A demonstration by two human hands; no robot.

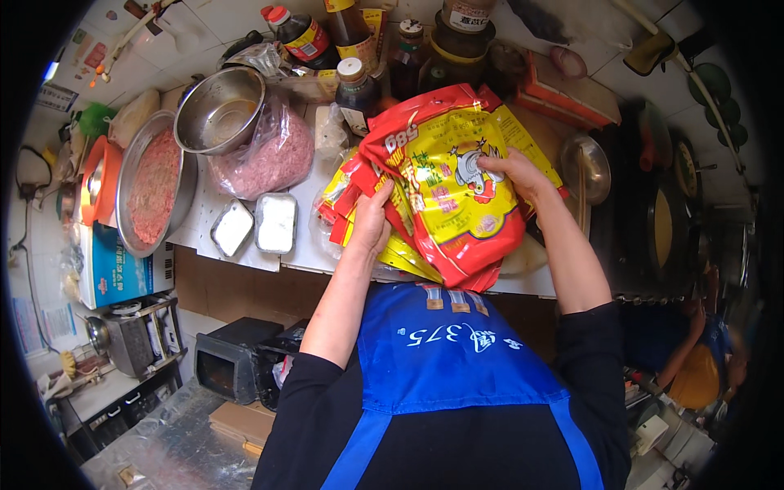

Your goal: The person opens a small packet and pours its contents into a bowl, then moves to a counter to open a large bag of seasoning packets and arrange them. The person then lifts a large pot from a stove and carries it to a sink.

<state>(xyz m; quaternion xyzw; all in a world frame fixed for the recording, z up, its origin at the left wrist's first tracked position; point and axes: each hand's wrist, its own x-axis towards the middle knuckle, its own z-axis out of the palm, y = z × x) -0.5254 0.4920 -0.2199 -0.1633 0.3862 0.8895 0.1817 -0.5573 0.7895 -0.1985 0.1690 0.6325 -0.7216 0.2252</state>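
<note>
A red and yellow plastic seasoning pouch (pixel 441 202) with a printed chicken on it is held in front of me above the white worktop. My left hand (pixel 369 220) pinches the layered pouches at their left edge, thumb on top. My right hand (pixel 517 174) grips the right side of the top pouch, its thumb on the printed front and its fingers hidden behind. More yellow and red pouches (pixel 407 256) fan out beneath it; where they rest is partly hidden. Clear crumpled plastic (pixel 327 214) lies beside my left hand.
Left are a metal basin of minced meat (pixel 154 187), a bag of minced meat (pixel 275 153) under a steel bowl (pixel 220 110), and two small foil-like trays (pixel 275 223). Sauce bottles (pixel 355 86) line the back. At right, chopsticks lie across a metal bowl (pixel 591 168); another person's arm (pixel 683 346) shows.
</note>
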